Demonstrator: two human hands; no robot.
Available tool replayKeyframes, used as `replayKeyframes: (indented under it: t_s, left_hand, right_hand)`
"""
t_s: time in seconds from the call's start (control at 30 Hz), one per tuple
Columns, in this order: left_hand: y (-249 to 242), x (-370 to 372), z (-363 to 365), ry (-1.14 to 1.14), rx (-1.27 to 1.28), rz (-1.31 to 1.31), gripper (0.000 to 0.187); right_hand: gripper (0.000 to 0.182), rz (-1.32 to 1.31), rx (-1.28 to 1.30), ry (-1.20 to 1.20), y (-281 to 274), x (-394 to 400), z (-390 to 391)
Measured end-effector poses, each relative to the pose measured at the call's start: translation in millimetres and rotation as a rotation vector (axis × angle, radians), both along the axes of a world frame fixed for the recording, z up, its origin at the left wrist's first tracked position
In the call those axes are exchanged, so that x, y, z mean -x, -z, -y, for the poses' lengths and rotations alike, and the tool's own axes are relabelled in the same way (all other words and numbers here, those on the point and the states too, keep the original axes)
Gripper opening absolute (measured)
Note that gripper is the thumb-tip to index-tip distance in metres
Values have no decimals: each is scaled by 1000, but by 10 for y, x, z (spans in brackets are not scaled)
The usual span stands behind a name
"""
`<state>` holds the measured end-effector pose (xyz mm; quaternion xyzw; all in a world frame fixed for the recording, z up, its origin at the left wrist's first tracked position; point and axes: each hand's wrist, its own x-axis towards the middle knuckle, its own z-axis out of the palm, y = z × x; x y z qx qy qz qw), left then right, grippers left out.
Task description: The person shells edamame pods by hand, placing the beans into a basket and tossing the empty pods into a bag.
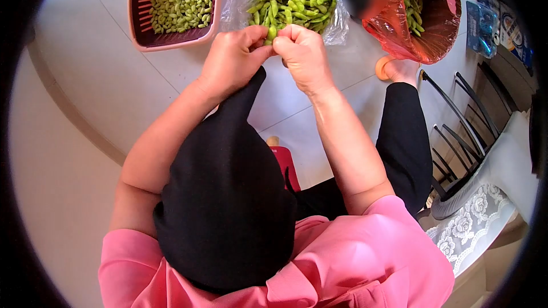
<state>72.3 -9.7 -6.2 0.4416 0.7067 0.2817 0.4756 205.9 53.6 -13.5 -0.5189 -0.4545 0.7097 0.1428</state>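
A green bean pod [271, 34] pinched between two hands.
Left hand [233, 57] and right hand [304, 56] grip it by the fingertips beside the heaped pods [294, 3]; shelling seems in hand, the next move calling for a firm thumb press.

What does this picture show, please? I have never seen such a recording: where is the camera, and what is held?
There is no machine: you see a person's own bare left hand and right hand. The one picture comes from a camera worn on that person's head, looking forward and down. The fingers of both hands pinch a green soybean pod between them. Beyond them, on a tiled floor, more soybean pods lie with clear plastic around them. To the left, a pink-rimmed basket holds shelled beans; to the right, an open red plastic bag contains green pieces, which I cannot identify surely.
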Motion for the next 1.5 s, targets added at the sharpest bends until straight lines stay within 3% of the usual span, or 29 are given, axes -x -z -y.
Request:
replayKeyframes:
  t_s: [0.03,0.1,0.13,0.27,0.33,0.47,0.53,0.63,0.8,0.9,0.93,0.97,1.0,1.03,1.1,1.17,1.23,1.47,1.5]
  left_hand:
    - [15,-3,11,-1,0,1,19]
    - [67,0,40,-161,83,495,17]
    - [84,15,40,-161,83,495,17]
    - [106,40,66,-250,165,795,20]
    - [111,34,59,-292,187,953,20]
    - [285,32,95,-291,212,914,17]
    - [310,28,98,-458,182,863,12]
    - [325,45,92,-485,187,940,12]
    - [356,59,124,-511,235,1136,10]
    - [263,-19,96,-556,218,1034,16]
    - [255,-53,76,-483,90,760,18]
    - [251,-67,69,-406,-34,485,20]
    - [228,-47,63,-347,-24,440,22]
    - [189,-38,55,-348,-23,438,22]
    - [88,-30,29,-162,67,364,26]
    - [119,4,47,-131,95,477,31]
    - [136,3,70,-350,178,923,32]
    - [128,3,109,-171,170,945,37]
    - [142,10,120,-170,170,944,37]
  right_hand:
    - [7,-92,176,61,20,-32,-16]
    - [8,-143,292,70,22,-98,-78]
    - [9,-194,409,80,16,-116,-105]
    - [2,-166,420,-11,-47,-125,-208]
    - [3,-200,556,-87,-58,-153,-287]
    - [12,-61,381,-74,34,-72,-142]
    - [26,66,-228,-133,94,-16,19]
    - [23,96,-312,-195,88,-52,119]
    - [17,-94,92,-111,-1,-107,49]
    - [17,-27,44,-198,-18,-139,6]
    - [17,-27,44,-199,-26,-136,10]
    - [17,90,-124,-259,-38,-129,24]
    - [16,206,-293,-318,-53,-112,37]
    - [16,205,-292,-318,-69,-85,60]
    - [15,250,-625,-323,-116,-23,109]
    - [13,253,-629,-306,-140,-5,115]
    - [13,219,-552,-262,-152,-17,111]
    - [10,156,-331,-243,-166,-121,123]
    - [10,46,-221,-190,-173,-127,133]
